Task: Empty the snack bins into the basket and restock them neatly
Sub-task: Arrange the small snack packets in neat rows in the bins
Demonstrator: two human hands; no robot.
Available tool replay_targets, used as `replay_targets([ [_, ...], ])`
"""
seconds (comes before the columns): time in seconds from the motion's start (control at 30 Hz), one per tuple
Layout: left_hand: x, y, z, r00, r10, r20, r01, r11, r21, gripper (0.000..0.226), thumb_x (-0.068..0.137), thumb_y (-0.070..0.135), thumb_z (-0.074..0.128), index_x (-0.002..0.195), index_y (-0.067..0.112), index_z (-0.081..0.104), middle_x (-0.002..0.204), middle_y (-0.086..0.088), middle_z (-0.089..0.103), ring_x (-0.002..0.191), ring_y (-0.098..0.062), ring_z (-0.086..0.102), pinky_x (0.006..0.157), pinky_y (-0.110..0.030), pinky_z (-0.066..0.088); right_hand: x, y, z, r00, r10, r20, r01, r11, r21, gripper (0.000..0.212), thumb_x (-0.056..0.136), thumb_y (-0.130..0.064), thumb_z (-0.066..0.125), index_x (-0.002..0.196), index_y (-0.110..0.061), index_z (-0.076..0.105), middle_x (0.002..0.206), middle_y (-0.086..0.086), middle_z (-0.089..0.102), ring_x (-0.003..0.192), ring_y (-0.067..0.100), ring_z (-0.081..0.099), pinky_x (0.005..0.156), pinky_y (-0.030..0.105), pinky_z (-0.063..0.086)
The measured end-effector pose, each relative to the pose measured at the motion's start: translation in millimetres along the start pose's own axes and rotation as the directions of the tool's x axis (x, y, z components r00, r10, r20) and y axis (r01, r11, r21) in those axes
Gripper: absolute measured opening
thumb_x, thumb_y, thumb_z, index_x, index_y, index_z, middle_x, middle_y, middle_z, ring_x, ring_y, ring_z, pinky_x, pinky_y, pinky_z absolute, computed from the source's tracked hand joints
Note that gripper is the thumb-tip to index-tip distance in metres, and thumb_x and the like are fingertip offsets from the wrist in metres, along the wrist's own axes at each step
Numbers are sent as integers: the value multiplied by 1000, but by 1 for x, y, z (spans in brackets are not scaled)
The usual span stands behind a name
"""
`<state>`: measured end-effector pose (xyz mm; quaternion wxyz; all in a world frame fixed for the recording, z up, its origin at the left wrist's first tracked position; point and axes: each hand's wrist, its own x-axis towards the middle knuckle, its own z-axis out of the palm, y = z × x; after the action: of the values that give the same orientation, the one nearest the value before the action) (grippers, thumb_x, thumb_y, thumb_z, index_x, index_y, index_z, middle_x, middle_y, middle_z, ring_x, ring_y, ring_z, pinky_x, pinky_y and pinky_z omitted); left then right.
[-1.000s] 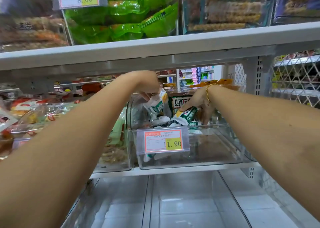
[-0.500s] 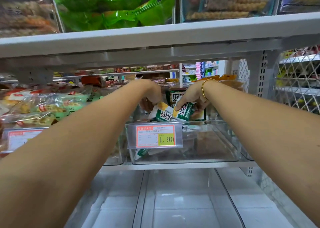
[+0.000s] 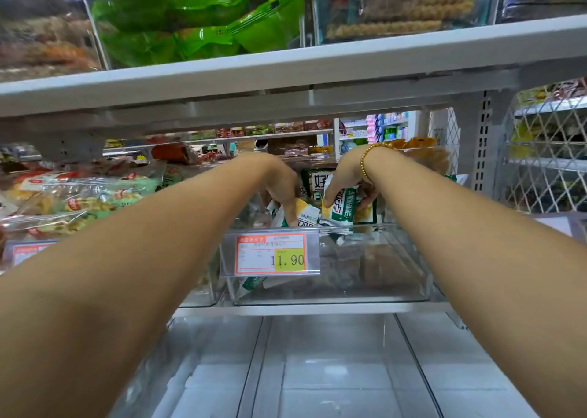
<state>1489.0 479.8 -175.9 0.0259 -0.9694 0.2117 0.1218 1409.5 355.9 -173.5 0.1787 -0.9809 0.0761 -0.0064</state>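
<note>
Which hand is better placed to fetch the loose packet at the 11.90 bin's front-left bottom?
Probably left: the left hand, holding a white-yellow packet, is nearer the loose packet at the left of the bin; the right hand grips a green-white packet further right.

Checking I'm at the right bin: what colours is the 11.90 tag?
The 11.90 tag is white with an orange-red border and a yellow price patch; head view.

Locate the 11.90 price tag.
Centre of the head view: the price tag hangs on the front wall of the clear bin, just below the left hand and right hand gripping snack packets.
</note>
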Motion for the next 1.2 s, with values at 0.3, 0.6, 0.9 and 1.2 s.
replay_targets([
  [0.3, 18, -1, 1, 973, 26, 231, 4, 992, -129, 92, 78, 19, 77, 149, 39, 22, 160, -4, 14, 143, -37, 20, 112, -52, 29, -11, -2, -9, 999, 3, 45, 5, 987, -161, 55, 90, -31, 66, 133, -2, 48, 130, 15, 52, 102, 25, 52, 103, 37, 45],
  [0.6, 18, 2, 2, 972, -7, 235, 32, 994, -103, 86, 81, 20, 75, 150, 14, 25, 155, -13, 27, 135, -32, 37, 105, -39, 42, -17, -2, -11, 999, -24, 25, 30, 973, -228, 66, 89, -29, 67, 143, -4, 38, 145, 14, 40, 119, 28, 49, 107, 37, 40],
  [0.9, -4, 10, 10, 976, 14, 216, 11, 994, -111, 62, 78, 15, 76, 131, 8, 45, 150, -14, 36, 133, -35, 39, 100, -44, 46, -38, -1, -19, 989, -110, -103, 83, 967, -242, 45, 91, -29, 64, 129, -8, 50, 138, 11, 49, 96, 20, 42, 100, 32, 43],
  [1.2, -68, 5, 5, 949, 162, -270, -234, 936, -264, 79, 76, 18, 78, 143, 17, 37, 137, -6, 46, 98, -18, 53, 70, -23, 48, -64, 16, -28, 865, -138, -483, 154, 988, -7, 60, 78, -43, 76, 120, -3, 60, 116, 12, 63, 99, 25, 58, 78, 32, 49],
])
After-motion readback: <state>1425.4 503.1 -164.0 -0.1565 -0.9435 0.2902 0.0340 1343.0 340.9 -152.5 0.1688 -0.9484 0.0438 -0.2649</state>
